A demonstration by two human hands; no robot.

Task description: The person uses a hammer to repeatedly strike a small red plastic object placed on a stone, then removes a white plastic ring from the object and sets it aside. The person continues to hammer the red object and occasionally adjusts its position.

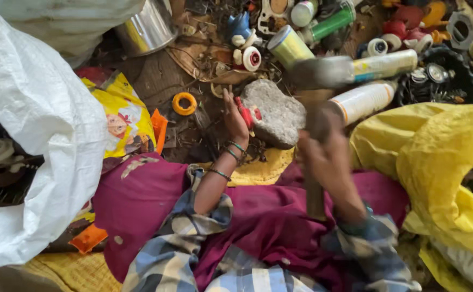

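My left hand (235,121) holds a small red plastic piece (245,113) against the left edge of a flat grey stone (277,113). Bangles ring that wrist. My right hand (325,157) grips the wooden handle of a hammer (317,75); its blurred metal head hangs above the stone's right side. The handle's lower end sticks out below my fist, over my magenta skirt.
A big white sack (36,135) stands at left, a yellow sack (436,162) at right. Spray cans (366,100), small wheels (250,58), an orange ring (184,103), a steel pot (147,27) and assorted scrap lie beyond the stone. A yellow printed wrapper (123,121) lies at left.
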